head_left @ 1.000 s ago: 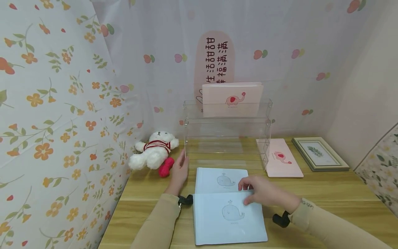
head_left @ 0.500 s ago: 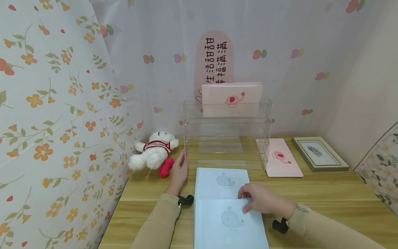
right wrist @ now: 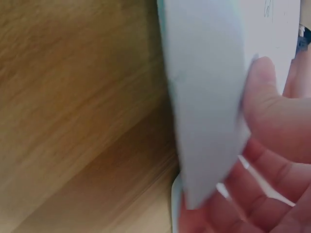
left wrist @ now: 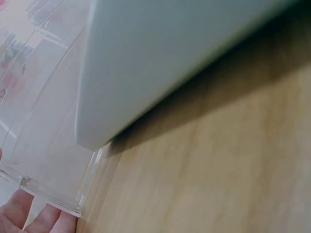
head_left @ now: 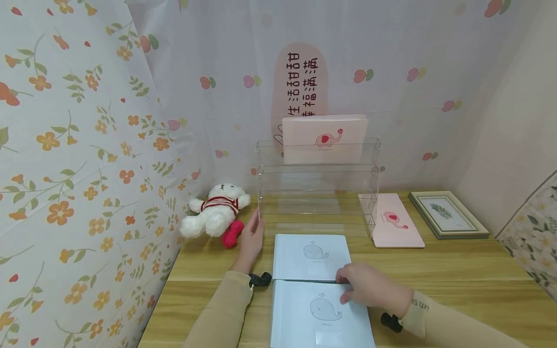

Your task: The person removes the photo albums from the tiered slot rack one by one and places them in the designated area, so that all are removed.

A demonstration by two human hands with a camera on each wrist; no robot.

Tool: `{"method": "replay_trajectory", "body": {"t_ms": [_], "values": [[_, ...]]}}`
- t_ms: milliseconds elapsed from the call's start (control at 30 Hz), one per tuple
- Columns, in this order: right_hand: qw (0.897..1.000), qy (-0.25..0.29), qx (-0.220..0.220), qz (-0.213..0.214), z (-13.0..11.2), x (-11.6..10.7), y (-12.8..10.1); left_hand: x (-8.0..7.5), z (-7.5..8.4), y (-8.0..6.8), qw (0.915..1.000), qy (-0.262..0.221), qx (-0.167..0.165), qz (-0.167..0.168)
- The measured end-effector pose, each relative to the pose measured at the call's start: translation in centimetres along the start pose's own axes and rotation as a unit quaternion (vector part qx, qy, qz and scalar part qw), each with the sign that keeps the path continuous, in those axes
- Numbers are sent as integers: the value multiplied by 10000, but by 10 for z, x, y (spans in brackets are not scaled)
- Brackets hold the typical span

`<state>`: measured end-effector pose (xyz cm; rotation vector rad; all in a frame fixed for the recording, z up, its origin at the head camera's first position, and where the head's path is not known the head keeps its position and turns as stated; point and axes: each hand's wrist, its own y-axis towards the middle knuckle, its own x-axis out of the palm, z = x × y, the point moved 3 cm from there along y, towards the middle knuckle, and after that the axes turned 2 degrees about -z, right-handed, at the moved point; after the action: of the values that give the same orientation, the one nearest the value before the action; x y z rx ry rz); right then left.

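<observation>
My right hand (head_left: 374,287) pinches the upper edge of a pale blue notebook (head_left: 300,321) with a whale drawing on its cover. Thumb in front and fingers behind, it grips the notebook's edge (right wrist: 209,107) in the right wrist view. Beyond it another whale notebook (head_left: 296,253) lies on the table. My left hand (head_left: 251,241) touches the left side of a clear acrylic rack (head_left: 304,181), fingers pointing forward. In the left wrist view some fingers (left wrist: 43,221) show by the rack's side panel (left wrist: 53,145). A pink elephant notebook (head_left: 300,137) stands in the rack's top tier.
A white plush bear (head_left: 217,212) in a striped sweater and a red knitted piece (head_left: 232,234) lie left of the rack. To the right are another pink elephant notebook (head_left: 396,222) and a picture frame (head_left: 448,215). A printed curtain (head_left: 217,58) hangs behind the wooden table (head_left: 444,285).
The near notebook and my right hand have moved toward me, uncovering more of the far whale notebook. My left hand stays at the rack.
</observation>
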<state>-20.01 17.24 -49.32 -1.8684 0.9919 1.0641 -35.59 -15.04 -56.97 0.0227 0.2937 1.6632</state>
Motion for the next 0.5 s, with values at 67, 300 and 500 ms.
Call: {"method": "replay_trajectory", "body": {"t_ms": [67, 300, 500], "values": [[9998, -90, 198, -38, -2, 1, -1, 0, -4, 2, 10000, 11, -75, -40], [9985, -341, 413, 125, -8, 4, -3, 0, 20, -11, 9995, 263, 115, 121], [9975, -517, 398, 273, -9, 7, -4, 1, 22, -12, 9997, 234, 58, 96]]}}
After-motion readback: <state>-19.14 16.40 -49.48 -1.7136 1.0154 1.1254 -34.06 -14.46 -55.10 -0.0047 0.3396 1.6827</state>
